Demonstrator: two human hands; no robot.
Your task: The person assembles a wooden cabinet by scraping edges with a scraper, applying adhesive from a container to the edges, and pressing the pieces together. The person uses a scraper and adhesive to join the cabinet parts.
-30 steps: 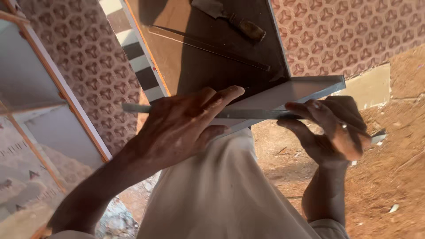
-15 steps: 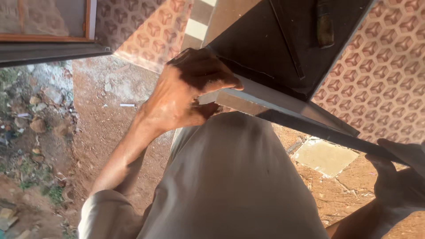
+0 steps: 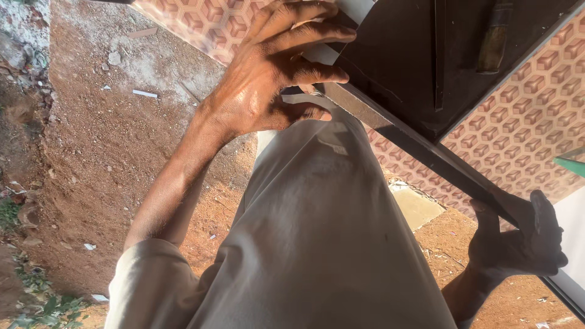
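My left hand (image 3: 262,91) presses spread fingers on the long metal strip (image 3: 426,155) while my right hand (image 3: 518,244) grips its far-right end, nothing yet fixed.

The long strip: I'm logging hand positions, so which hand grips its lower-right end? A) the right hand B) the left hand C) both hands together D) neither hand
A: the right hand closes around the lower-right end of the strip, while the left hand presses on it far up near the dark board.
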